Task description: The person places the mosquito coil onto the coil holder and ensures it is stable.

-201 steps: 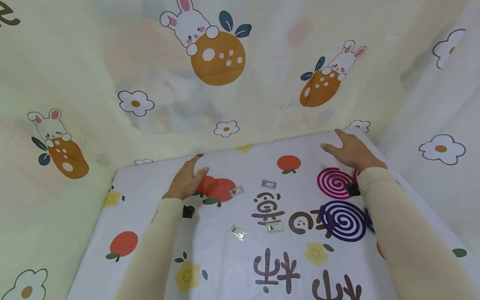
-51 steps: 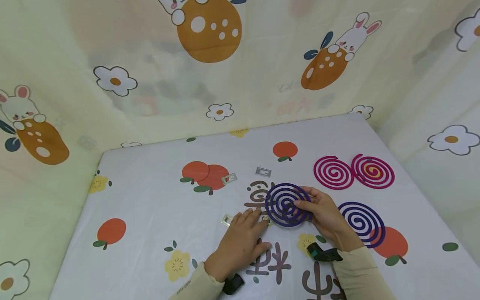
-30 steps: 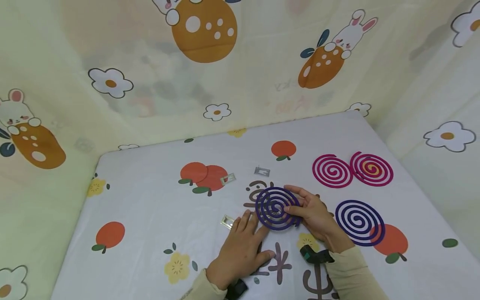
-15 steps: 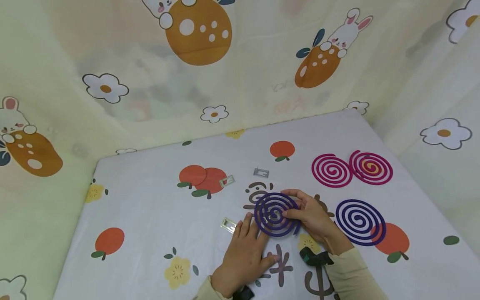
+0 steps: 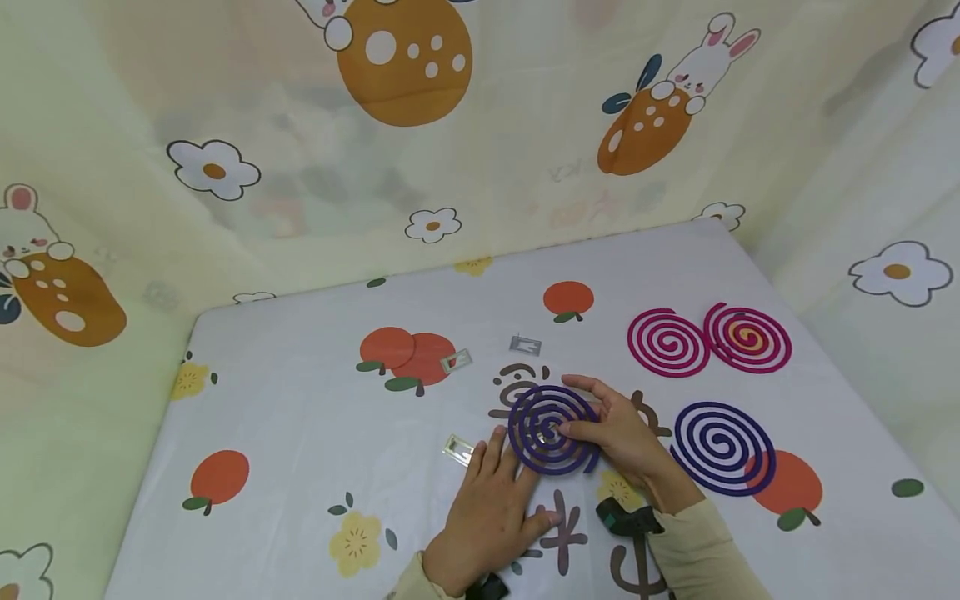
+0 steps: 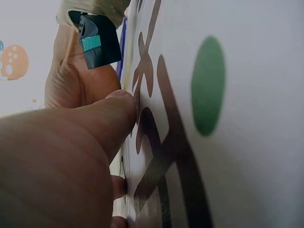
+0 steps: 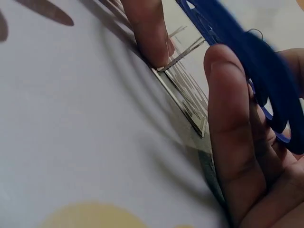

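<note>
My right hand [image 5: 626, 442] pinches a dark blue mosquito coil [image 5: 551, 429] between thumb and fingers, holding it over a small metal coil stand. In the right wrist view the coil [image 7: 266, 61] is tilted above the stand [image 7: 185, 97], whose thin prong sticks up. A left fingertip [image 7: 154, 42] presses on the stand's edge. My left hand [image 5: 491, 508] lies on the cloth with fingers stretched out, just below the coil. In the left wrist view, the left hand [image 6: 57, 156] fills the near side, with the right hand [image 6: 95, 78] beyond.
Another blue coil [image 5: 722, 447] lies to the right. Behind it are two magenta coils, the left [image 5: 667, 342] and the right [image 5: 747, 338]. More metal stands lie leftward: one near the left fingers [image 5: 456, 450], one farther back [image 5: 455, 361], one greyer [image 5: 525, 345].
Earlier both hands rested apart near the far side. The right hand has since picked up a blue coil and carried it left; the left hand came to a stand. Last half second: almost still.
</note>
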`<state>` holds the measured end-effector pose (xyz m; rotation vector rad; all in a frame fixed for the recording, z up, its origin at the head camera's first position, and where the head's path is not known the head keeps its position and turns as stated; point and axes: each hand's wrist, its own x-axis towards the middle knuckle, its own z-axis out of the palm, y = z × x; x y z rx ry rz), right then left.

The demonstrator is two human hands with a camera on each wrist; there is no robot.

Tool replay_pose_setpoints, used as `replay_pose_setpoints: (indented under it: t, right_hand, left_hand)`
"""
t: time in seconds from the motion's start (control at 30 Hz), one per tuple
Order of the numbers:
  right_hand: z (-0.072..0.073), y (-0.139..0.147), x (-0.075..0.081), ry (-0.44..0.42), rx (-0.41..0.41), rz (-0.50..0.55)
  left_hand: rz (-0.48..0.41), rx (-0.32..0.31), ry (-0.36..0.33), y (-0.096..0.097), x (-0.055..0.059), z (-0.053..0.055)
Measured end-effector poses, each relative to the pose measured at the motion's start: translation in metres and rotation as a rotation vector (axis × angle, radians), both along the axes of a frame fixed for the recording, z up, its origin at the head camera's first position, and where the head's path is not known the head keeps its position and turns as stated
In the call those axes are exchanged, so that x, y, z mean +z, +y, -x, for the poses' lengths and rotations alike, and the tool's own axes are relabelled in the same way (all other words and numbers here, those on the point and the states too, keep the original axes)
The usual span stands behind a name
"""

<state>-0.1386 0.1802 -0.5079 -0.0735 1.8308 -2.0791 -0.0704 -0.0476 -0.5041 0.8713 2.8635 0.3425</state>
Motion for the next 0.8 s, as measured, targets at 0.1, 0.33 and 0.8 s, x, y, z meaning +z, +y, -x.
replay_pose_setpoints:
  t: [0.1, 0.33, 0.8]
  right_hand:
    - [0.0000, -0.0006, 0.0006, -0.005, 0.004, -0.016]
    - [0.0001, -0.0026, 0.0015, -0.010, -0.007, -0.056]
    - [-0.0009, -0.0091, 0.0058, -0.054, -0.062, -0.151]
  left_hand:
    - [-0.002, 0.000, -0.013, -0.0001, 0.0002, 0.0002]
    - [0.012, -0.002, -0.007, -0.0012, -0.0005, 0.0002]
    - [0.041, 0.003, 0.003, -0.0026, 0.0001, -0.0003]
